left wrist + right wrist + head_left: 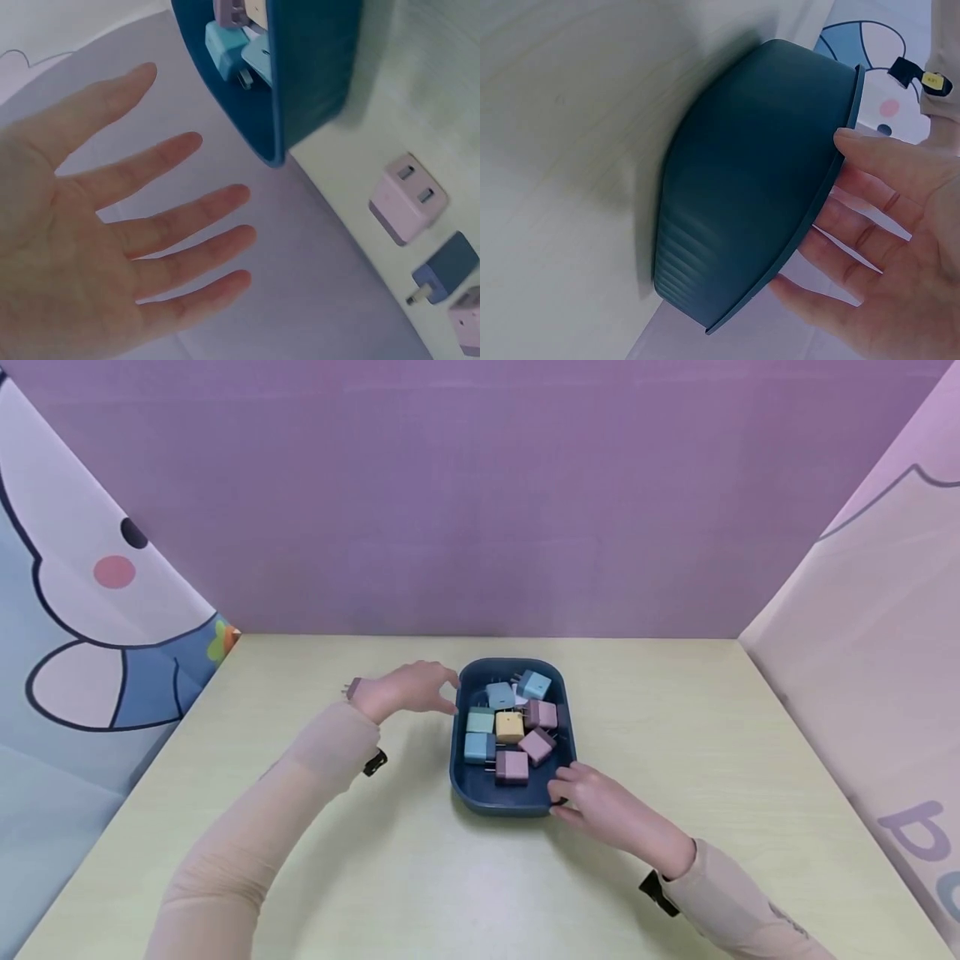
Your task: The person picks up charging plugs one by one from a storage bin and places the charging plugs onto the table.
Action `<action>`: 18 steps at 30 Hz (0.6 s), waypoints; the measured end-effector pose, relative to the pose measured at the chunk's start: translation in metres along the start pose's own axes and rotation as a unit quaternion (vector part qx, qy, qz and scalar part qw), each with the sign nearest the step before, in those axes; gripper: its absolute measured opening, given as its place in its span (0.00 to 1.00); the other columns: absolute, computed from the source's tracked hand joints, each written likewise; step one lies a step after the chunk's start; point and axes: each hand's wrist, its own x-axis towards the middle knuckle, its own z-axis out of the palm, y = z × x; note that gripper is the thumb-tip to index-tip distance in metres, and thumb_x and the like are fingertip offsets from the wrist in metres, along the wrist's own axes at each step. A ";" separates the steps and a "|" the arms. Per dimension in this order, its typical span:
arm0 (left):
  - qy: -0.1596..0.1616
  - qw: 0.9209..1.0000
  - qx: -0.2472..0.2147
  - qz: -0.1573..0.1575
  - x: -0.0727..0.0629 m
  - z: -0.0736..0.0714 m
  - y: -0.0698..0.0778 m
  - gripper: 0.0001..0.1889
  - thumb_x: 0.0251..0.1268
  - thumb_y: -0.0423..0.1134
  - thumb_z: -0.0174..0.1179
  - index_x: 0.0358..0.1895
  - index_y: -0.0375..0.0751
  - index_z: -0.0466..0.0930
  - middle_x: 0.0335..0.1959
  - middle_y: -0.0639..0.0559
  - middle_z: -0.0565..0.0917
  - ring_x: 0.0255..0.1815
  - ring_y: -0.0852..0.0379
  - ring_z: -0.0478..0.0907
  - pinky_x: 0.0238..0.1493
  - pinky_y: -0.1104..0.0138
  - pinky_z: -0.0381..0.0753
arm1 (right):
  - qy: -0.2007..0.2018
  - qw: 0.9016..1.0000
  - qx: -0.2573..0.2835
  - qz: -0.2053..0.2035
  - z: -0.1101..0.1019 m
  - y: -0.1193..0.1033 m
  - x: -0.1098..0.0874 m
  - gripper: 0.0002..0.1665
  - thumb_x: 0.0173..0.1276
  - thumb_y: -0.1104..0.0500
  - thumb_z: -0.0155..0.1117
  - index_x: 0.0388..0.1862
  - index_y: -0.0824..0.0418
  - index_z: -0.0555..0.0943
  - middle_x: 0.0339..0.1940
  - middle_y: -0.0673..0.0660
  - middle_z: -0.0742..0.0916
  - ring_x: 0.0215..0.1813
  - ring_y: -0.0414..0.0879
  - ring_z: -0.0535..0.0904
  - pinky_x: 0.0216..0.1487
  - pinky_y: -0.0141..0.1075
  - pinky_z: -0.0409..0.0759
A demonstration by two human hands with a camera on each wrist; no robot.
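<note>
A dark blue rounded plastic bin [474,790] sits on the table with several USB charger plugs in it: light blue, green, pink and one yellow charger [509,727]. My right hand [600,803] pinches the bin's near right corner; in the right wrist view the thumb [859,146] and fingers meet at its rim. At the far left side, my left hand [416,685] holds nothing, its fingertips close to the rim. The left wrist view shows that palm with fingers spread. Behind my left wrist, a pink charger [352,687] lies on the table, partly hidden.
In the left wrist view, a pink charger with two ports [409,196], a dark blue charger [448,266] and another pink charger [468,322] lie on the table beside the bin. A purple backdrop [480,502] rises behind the pale table [675,710], with printed cloth at both sides.
</note>
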 end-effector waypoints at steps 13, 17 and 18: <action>-0.046 0.990 0.001 0.134 0.017 0.011 0.030 0.17 0.59 0.40 0.57 0.51 0.40 0.74 0.52 0.48 0.75 0.54 0.51 0.70 0.52 0.63 0.70 | -0.004 1.000 -0.002 0.006 -0.002 -0.001 0.000 0.08 0.53 0.61 0.65 0.22 0.55 0.73 0.21 0.43 0.71 0.27 0.38 0.64 0.27 0.27 0.66; -0.061 0.988 0.008 0.145 0.023 0.016 0.037 0.17 0.58 0.40 0.57 0.50 0.41 0.75 0.51 0.49 0.75 0.53 0.51 0.70 0.51 0.63 0.70 | -0.003 1.000 -0.003 0.005 -0.002 -0.001 0.000 0.09 0.53 0.60 0.65 0.22 0.54 0.73 0.21 0.43 0.71 0.27 0.38 0.64 0.27 0.27 0.66; -0.067 0.987 0.010 0.146 0.025 0.017 0.039 0.17 0.58 0.40 0.58 0.50 0.41 0.75 0.50 0.49 0.75 0.53 0.51 0.70 0.51 0.64 0.70 | -0.002 1.000 -0.004 0.004 -0.002 -0.001 0.000 0.09 0.53 0.60 0.65 0.22 0.54 0.73 0.21 0.43 0.71 0.27 0.37 0.64 0.27 0.27 0.65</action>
